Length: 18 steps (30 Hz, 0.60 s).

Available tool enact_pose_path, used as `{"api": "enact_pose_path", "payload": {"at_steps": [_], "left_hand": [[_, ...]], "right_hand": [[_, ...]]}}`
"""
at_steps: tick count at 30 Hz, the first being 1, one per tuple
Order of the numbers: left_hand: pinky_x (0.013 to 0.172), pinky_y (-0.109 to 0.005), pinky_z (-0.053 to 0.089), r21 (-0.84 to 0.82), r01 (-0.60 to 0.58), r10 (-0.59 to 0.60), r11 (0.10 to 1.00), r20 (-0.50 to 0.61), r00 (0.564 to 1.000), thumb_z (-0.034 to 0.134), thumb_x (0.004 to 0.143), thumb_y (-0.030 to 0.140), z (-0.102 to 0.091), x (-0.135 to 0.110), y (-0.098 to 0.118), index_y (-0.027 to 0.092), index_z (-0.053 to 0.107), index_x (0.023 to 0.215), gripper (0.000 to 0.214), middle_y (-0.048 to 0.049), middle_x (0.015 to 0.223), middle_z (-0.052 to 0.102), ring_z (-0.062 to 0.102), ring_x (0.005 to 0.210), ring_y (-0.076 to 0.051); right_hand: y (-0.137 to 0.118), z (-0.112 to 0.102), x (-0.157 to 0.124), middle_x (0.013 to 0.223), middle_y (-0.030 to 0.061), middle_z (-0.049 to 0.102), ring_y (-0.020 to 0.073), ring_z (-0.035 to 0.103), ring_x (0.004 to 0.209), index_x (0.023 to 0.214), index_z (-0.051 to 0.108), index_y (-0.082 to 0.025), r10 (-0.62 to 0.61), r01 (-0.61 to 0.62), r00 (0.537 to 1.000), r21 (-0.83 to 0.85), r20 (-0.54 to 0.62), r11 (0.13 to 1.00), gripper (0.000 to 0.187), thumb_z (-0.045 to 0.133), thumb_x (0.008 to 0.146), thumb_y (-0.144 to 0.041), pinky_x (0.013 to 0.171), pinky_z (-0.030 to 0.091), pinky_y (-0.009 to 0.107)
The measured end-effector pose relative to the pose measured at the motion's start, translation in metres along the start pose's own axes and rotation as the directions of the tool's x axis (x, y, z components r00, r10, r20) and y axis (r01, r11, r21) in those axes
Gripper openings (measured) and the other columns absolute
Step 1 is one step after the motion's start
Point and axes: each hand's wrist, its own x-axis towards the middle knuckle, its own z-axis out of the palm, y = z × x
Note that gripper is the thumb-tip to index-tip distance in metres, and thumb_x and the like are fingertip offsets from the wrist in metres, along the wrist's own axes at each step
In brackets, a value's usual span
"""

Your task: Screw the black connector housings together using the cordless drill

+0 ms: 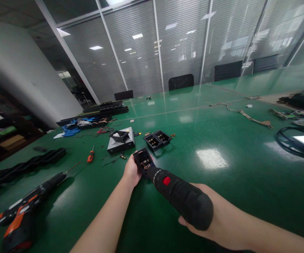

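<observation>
My left hand (pixel 131 172) grips a small black open box (pixel 143 161) with brass terminals inside, holding it on the green table (pixel 220 140). My right hand (pixel 207 214) is wrapped round a black electric screwdriver (pixel 180 196) with a red button. Its tip end points into the small box. Two more black terminal boxes (pixel 157 139) lie side by side just beyond.
A grey metal case (pixel 121 142) lies behind the boxes. An orange-handled screwdriver (pixel 90 155) and a black-and-orange power tool (pixel 22 214) lie at the left, with long black parts (pixel 25 165). A rope (pixel 246 116), cables (pixel 294 140) and gear sit at the right.
</observation>
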Motion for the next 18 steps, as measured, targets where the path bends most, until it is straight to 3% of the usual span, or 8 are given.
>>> {"api": "enact_pose_path", "payload": {"at_steps": [11, 18], "left_hand": [[0.061, -0.037, 0.061, 0.028, -0.020, 0.020, 0.999, 0.001, 1.000, 0.045, 0.102, 0.037, -0.0011, 0.0015, -0.0006, 0.013, 0.074, 0.099, 0.038, -0.0140, 0.081, 0.079, 0.077, 0.074, -0.029], [0.063, -0.038, 0.061, -0.028, -0.067, 0.067, 0.997, 0.011, 0.998, 0.049, 0.095, 0.038, -0.0061, 0.0029, -0.0042, 0.015, 0.074, 0.091, 0.034, -0.0124, 0.078, 0.078, 0.077, 0.073, -0.029]], "right_hand": [[-0.0004, -0.0004, -0.0006, 0.087, 0.0053, 0.072, 0.0192, 0.061, 0.077, 0.090, 0.069, -0.017, 0.013, -0.013, 1.000, 0.034, 0.016, 0.999, 0.013, 0.073, 0.078, -0.020, 0.062, 0.049, 0.025], [0.0036, 0.0032, -0.0008, 0.088, 0.0045, 0.073, 0.0185, 0.060, 0.077, 0.095, 0.070, -0.016, 0.021, -0.022, 1.000, 0.035, 0.018, 0.999, 0.018, 0.076, 0.078, -0.022, 0.066, 0.051, 0.026]]}}
